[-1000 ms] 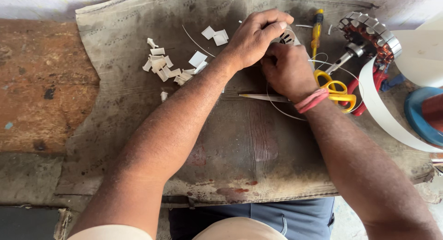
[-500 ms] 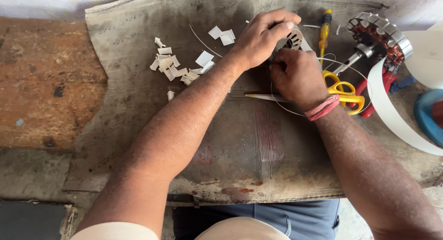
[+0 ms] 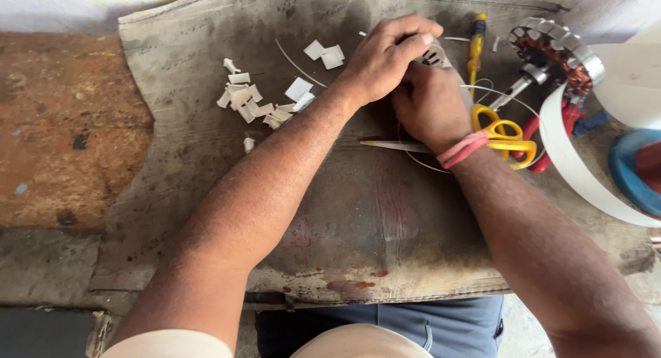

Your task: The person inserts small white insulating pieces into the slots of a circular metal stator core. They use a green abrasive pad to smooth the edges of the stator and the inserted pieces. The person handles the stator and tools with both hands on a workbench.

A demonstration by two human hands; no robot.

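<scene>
My left hand point(image 3: 385, 62) lies curled over a small round slotted metal core point(image 3: 434, 55), of which only an edge shows between the fingers. My right hand point(image 3: 430, 103) grips the same part from below, with a pink band on the wrist. Both hands work over a stained grey cloth point(image 3: 206, 165). Yellow-handled scissors point(image 3: 506, 131) lie under my right wrist, blades pointing left. A wound motor stator point(image 3: 558, 51) on a shaft rests to the right.
Several small folded white paper pieces point(image 3: 251, 103) are scattered to the left of the hands. A yellow screwdriver point(image 3: 475, 48) lies beyond the hands. A white paper strip point(image 3: 578, 165) curves at the right beside a blue round object point(image 3: 630, 172). Bare rusty surface point(image 3: 62, 131) lies left.
Both hands stay clasped on the metal core with slight finger shifts. The view has drifted, so everything sits a little higher and further right in the frame.
</scene>
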